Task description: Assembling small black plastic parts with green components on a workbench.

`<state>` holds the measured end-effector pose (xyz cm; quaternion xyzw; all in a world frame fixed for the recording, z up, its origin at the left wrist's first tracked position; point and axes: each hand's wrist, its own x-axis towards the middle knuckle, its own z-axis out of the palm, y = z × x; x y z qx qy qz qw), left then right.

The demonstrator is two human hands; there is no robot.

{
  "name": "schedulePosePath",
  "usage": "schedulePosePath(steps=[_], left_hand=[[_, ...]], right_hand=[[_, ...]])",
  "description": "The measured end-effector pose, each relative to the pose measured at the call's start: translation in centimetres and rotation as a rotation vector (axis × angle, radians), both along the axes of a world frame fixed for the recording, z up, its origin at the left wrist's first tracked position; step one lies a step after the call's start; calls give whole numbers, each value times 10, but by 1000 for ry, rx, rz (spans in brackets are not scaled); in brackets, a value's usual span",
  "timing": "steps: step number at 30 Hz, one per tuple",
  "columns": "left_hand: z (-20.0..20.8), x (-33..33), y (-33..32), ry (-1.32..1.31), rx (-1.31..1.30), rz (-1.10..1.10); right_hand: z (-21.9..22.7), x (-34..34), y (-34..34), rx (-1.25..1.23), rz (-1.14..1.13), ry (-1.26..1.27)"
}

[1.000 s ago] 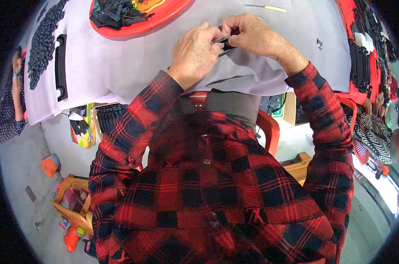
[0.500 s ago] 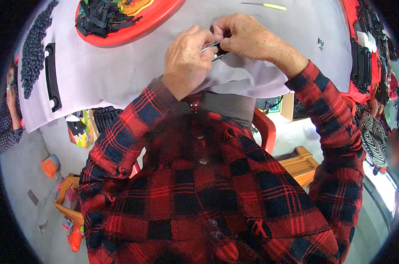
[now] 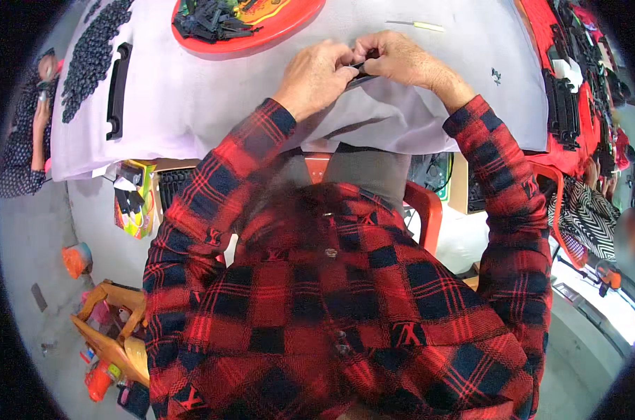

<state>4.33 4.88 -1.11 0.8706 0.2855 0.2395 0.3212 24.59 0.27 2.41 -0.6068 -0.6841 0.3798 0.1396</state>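
Note:
Over the near part of the cloth-covered table [image 3: 212, 105], both my hands meet at a long, thin black plastic part [image 3: 360, 80]. My left hand [image 3: 316, 78] pinches its left end between thumb and fingers. Thumb and bent fingers of my right hand [image 3: 407, 61] close on the same part from the right, touching or almost touching the left fingertips. Most of the part is hidden by my fingers, so its full shape cannot be made out. Beyond my left hand lies a red round tray [image 3: 289, 36] with a heap of flat black plastic pieces [image 3: 209, 22].
A thin tool with a pale yellow handle [image 3: 427, 26] lies beyond my right hand. Farther right are some tiny dark bits [image 3: 496, 75]. On the left lie a long black bar [image 3: 116, 94] and a pile of small black pieces [image 3: 97, 63]. Another person's arm [image 3: 41, 122] shows at far left.
The whole view has shifted, so the tray and bar appear farther right and higher. My left fingers have closed in on the part, and its pale edge shows less.

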Motion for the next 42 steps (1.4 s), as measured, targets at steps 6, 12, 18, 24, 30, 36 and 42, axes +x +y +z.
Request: schedulePosePath(steps=[6,12,18,24,30,36,42], left_hand=[[19,-33,-17,-113,-13,3],[13,-53,-36,-4,161,123],[6,-50,-35,-43,106,159],[-4,-41,-42,-124,120,176],[-4,-42,-41,-175,124,173],[-10,-35,-34,-229,139,172],[-3,-42,-38,-241,99,179]], right_hand=[[11,1,-21,520,-67,-187],[7,-29,-54,689,-106,-187],[-2,-49,-67,746,-216,-295],[1,-57,-80,614,-341,-600],[-3,-66,-72,578,-399,-467],[-9,-66,-65,579,-507,-374],[-3,-65,-62,659,-417,-371]])
